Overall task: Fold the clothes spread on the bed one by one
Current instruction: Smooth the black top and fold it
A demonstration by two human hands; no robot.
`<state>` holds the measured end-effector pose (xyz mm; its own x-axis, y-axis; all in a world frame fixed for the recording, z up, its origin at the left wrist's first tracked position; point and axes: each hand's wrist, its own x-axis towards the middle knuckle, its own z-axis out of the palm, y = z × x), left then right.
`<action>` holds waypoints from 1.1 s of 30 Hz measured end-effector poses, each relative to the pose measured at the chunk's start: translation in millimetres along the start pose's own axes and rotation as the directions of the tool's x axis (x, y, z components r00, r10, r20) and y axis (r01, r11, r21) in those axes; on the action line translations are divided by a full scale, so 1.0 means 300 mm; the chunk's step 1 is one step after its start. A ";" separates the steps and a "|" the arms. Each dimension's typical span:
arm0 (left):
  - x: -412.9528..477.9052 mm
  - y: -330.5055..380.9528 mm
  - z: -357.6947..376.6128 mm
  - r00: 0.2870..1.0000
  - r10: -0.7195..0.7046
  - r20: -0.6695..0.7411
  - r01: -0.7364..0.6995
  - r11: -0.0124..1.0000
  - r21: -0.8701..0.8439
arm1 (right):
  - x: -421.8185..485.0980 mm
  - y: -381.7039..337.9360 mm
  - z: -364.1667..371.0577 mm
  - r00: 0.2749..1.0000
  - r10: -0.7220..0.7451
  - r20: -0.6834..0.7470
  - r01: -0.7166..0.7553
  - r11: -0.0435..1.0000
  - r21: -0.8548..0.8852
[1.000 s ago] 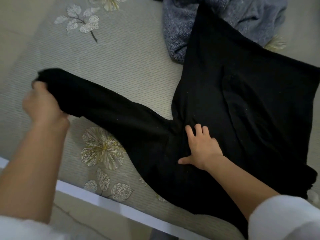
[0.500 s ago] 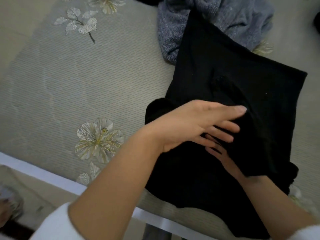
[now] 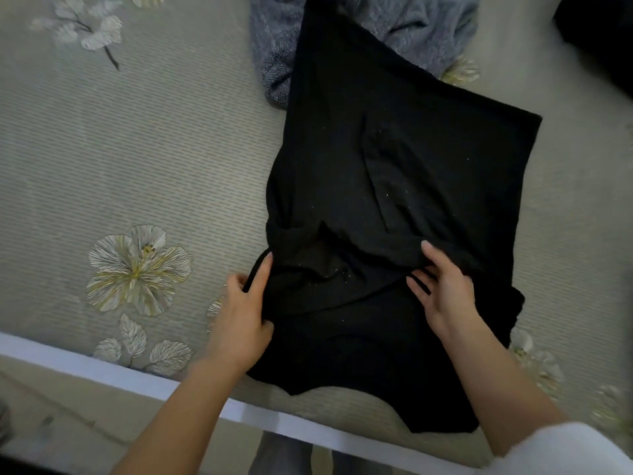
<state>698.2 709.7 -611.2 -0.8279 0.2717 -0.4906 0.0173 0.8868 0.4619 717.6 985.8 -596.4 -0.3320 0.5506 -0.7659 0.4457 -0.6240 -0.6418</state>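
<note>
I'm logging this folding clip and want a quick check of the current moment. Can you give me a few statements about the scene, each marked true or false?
1. Both the left hand and the right hand grip the black garment. True.
2. The far end of the black garment lies over a grey-blue knit garment. True.
3. The bed cover is plain. False: it carries printed flowers.
4. One sleeve of the black garment is stretched out sideways across the bed. False: no sleeve sticks out, and the fabric is gathered in over the body of the garment.
</note>
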 end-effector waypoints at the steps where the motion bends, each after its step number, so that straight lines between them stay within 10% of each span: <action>1: -0.001 -0.001 -0.004 0.999 -0.017 -0.049 0.015 0.999 -0.039 | 0.007 -0.017 0.018 0.994 -0.062 -0.088 0.064 0.998 0.026; 8: -0.033 -0.019 -0.034 0.988 -0.148 -0.042 0.152 0.983 0.106 | 0.054 -0.271 0.037 0.832 -0.480 -0.280 0.511 0.859 0.045; 14: -0.026 -0.033 0.000 0.937 -0.306 0.168 0.307 0.951 0.016 | 0.154 -0.249 -0.049 0.968 -0.227 0.105 0.248 0.921 -0.300; 18: 0.045 0.018 -0.003 0.938 -0.328 -0.113 0.310 0.939 -0.150 | 0.205 -0.169 -0.092 0.922 -0.361 -0.138 0.255 0.837 -0.485; 23: 0.189 0.075 0.007 0.909 -0.330 -0.254 0.221 0.899 -0.377 | 0.260 -0.115 -0.112 0.950 -0.176 -0.256 0.035 0.878 -0.477; 28: 0.222 0.028 0.007 0.835 -0.367 -0.411 0.178 0.886 -0.429 | 0.209 -0.094 -0.158 0.814 -0.556 0.168 0.377 0.285 -0.881; 33: 0.118 -0.067 0.051 0.838 -0.364 -0.407 0.216 0.905 -0.366 | 0.143 0.044 -0.279 0.791 -0.329 0.515 0.438 -0.284 -0.853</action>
<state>677.1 707.1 -649.0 -0.9280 -0.2476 -0.2784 -0.3682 0.7247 0.5825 779.0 1047.5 -634.5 -0.8378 0.3553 -0.4146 0.4376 0.8911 -0.1205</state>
